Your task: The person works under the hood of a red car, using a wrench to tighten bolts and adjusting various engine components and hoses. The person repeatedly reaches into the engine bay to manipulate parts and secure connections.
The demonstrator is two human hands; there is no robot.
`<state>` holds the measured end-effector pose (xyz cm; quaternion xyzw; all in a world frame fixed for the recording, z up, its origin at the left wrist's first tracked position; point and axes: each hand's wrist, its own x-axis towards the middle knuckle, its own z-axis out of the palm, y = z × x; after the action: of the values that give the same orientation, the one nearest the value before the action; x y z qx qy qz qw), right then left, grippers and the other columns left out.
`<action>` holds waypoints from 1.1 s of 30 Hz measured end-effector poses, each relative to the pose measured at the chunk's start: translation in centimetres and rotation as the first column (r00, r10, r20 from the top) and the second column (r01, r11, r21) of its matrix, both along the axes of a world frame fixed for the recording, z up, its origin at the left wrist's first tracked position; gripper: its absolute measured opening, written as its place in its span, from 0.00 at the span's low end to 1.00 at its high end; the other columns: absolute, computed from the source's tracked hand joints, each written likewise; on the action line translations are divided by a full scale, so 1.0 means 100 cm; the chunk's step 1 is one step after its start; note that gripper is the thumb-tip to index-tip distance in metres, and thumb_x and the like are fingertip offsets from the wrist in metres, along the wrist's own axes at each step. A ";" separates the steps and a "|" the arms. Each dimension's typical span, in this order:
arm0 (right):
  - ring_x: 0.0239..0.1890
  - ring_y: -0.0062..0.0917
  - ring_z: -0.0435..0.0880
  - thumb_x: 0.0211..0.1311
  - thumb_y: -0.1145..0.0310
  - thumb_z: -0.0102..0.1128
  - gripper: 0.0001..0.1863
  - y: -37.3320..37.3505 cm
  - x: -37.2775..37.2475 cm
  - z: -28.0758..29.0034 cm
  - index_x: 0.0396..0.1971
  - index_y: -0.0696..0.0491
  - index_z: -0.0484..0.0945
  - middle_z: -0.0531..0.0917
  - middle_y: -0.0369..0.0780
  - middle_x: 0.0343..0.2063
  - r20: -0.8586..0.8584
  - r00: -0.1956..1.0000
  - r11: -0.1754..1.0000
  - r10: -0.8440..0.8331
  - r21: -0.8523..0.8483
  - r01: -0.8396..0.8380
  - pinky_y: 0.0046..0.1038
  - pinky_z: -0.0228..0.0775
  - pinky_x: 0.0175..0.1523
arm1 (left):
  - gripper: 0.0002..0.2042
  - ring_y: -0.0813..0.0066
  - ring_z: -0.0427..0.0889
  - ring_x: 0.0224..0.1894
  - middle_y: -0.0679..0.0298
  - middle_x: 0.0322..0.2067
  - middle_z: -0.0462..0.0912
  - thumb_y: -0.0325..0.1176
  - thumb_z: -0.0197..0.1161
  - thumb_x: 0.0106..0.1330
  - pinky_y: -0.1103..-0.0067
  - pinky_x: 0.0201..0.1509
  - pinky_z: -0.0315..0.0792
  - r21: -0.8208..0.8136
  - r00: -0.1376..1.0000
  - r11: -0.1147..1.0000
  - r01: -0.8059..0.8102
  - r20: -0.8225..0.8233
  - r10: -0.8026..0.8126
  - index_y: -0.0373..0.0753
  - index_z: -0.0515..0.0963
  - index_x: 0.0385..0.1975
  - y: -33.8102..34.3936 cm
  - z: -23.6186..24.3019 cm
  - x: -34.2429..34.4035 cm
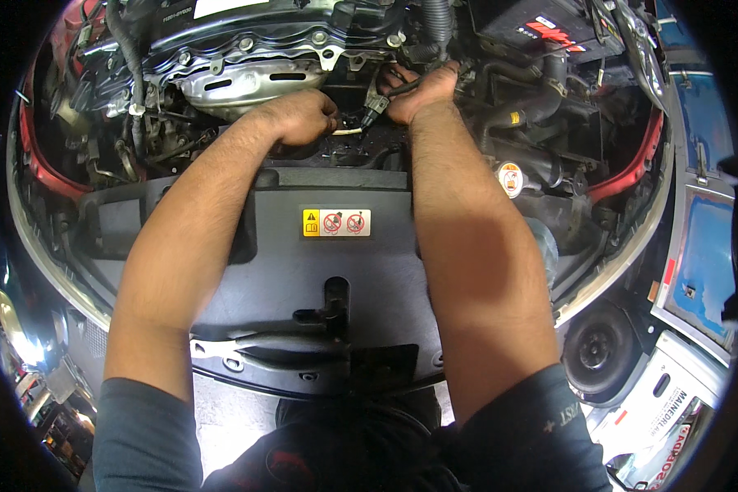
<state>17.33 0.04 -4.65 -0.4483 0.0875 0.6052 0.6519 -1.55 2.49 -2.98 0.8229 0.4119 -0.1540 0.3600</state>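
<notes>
Both my hands reach into an open car engine bay, close to the silver heat shield. My right hand is closed round a grey and black electrical connector with a dark cable, just right of the shield. From the connector's lower end a thin pale wire runs left to my other hand. My left hand is curled in front of the shield, its fingertips pinching the end of that wire. Part of both hands' fingers is hidden by the palms and by engine parts.
A black plastic cover with a warning label lies under my forearms. The battery sits at the far right, above black hoses and a white-topped cap. A blue cabinet and a black wheel stand beyond the right fender.
</notes>
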 end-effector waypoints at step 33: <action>0.66 0.38 0.62 0.57 0.23 0.27 0.55 0.007 0.005 -0.005 0.64 0.62 0.56 0.64 0.48 0.62 -0.135 0.991 1.000 0.003 -0.028 -0.007 0.46 0.47 0.71 | 0.20 0.61 0.76 0.57 0.56 0.53 0.79 0.45 0.54 0.69 0.71 0.63 0.65 -0.085 0.992 0.990 -0.116 0.031 0.119 0.42 0.76 0.55 0.014 0.012 -0.011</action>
<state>17.83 0.72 -5.17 -0.4156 0.1389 0.6346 0.6366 -2.66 3.92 -1.78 0.7841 0.4463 -0.1347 0.4097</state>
